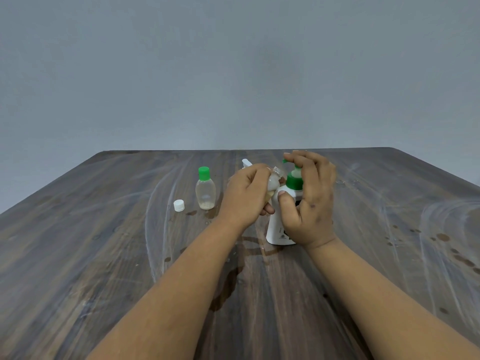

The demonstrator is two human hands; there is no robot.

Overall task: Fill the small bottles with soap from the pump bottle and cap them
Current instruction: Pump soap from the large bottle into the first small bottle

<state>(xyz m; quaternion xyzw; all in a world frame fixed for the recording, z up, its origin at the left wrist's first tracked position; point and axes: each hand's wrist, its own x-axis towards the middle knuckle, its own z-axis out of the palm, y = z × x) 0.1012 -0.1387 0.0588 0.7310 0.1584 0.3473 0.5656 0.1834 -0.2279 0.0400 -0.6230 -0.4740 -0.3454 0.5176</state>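
Note:
A white pump bottle (275, 229) with a green pump collar stands mid-table. My right hand (309, 201) wraps over its pump head, fingers on top and thumb against the body. My left hand (245, 197) holds a small clear bottle (273, 181), uncapped and tilted, its open neck just under the green spout. A little pale soap sits in it. To the left stands a second small clear bottle (205, 189) with a green cap on. A loose white cap (179, 205) lies further left.
The dark wooden table (104, 255) has wet patches and drips in front of the pump bottle and to the right. Part of a white object (246, 163) shows behind my left hand. A grey wall lies beyond the table's far edge.

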